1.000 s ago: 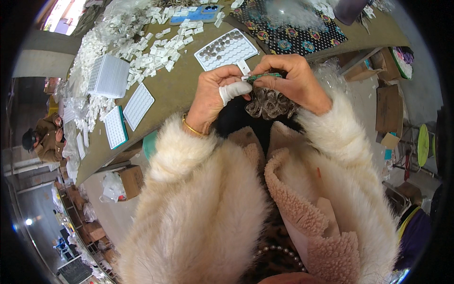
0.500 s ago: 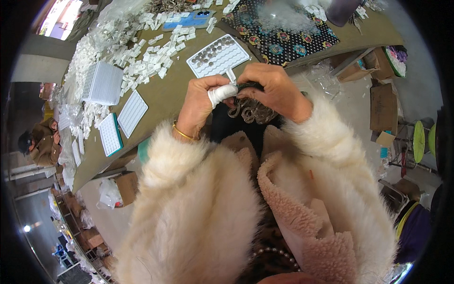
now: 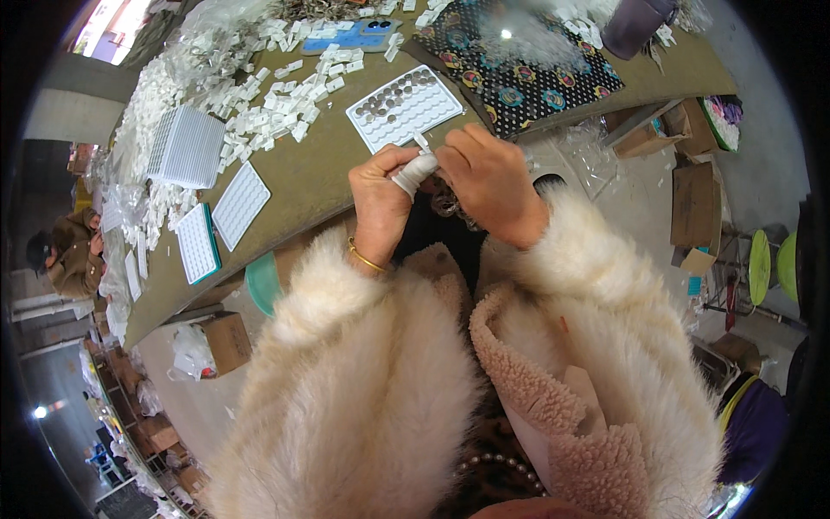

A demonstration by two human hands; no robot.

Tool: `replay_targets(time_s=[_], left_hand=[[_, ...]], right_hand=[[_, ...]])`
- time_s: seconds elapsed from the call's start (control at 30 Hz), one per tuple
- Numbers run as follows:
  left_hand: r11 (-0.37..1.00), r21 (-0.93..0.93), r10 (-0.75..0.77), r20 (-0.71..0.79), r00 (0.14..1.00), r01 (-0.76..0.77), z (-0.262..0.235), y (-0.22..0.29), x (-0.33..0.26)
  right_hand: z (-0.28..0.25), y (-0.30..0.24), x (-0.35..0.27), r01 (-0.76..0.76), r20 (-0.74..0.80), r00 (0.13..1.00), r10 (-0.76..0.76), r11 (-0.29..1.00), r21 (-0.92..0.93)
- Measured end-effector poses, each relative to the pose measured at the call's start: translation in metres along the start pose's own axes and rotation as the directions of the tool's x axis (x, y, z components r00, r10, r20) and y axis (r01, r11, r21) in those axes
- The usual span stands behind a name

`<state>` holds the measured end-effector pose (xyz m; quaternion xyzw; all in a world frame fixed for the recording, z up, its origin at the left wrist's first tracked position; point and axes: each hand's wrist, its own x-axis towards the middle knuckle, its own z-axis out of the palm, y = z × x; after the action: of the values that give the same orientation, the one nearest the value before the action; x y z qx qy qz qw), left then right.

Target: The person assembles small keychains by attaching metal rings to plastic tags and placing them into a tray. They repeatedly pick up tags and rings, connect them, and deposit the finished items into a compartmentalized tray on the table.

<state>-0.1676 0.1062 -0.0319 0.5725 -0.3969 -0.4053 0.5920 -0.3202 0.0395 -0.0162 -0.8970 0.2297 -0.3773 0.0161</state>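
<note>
My left hand (image 3: 379, 195) and my right hand (image 3: 489, 176) meet fingertip to fingertip just over the near edge of the brown table (image 3: 303, 186). One left finger is wrapped in white tape. A small white piece (image 3: 422, 142) sticks up where the fingers pinch together. My right fingers curl downward and hide what they hold. Below the hands a dark shiny cluster of small parts (image 3: 446, 205) shows in my lap. Just beyond the hands lies a white cell tray (image 3: 405, 107) with small round grey pieces in part of its cells.
Heaps of small white pieces (image 3: 277, 108), a stack of white trays (image 3: 186, 147) and two flat trays (image 3: 239, 204) cover the table's left. A patterned dark cloth (image 3: 527, 65) lies at the back right. Cardboard boxes (image 3: 697, 203) stand on the floor. Another person (image 3: 73, 255) sits far left.
Both hands have drawn closer together and nearer the white cell tray. The thin green tool seen in my right hand a second ago no longer shows.
</note>
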Motion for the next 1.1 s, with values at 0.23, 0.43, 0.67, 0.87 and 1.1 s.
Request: replay_targets(time_s=[0.23,0.43,0.67,0.87,1.1], left_hand=[[0.938,-0.346,-0.017,-0.056,0.998,-0.003,-0.027,0.015,0.02],[0.913,-0.407,0.08,0.133,0.988,-0.019,-0.023,0.025,0.013],[0.976,-0.078,0.208,0.082,0.975,-0.202,0.001,0.029,0.008],[0.959,-0.204,0.213,0.064,0.975,-0.197,0.005,0.029,-0.002],[0.928,0.102,0.362,-0.016,0.932,-0.359,0.01,0.026,-0.005]], right_hand=[[-0.015,0.076,0.013,-0.193,-0.069,0.969,0.236,0.905,0.378],[-0.007,0.124,0.033,-0.046,-0.072,0.997,0.021,0.933,-0.357],[-0.014,0.038,0.027,-0.172,-0.036,0.968,0.25,0.756,0.631],[-0.014,0.019,0.019,-0.214,0.0,0.963,0.268,0.772,0.598],[-0.01,0.015,0.019,-0.051,-0.188,0.97,0.157,0.88,0.473]])
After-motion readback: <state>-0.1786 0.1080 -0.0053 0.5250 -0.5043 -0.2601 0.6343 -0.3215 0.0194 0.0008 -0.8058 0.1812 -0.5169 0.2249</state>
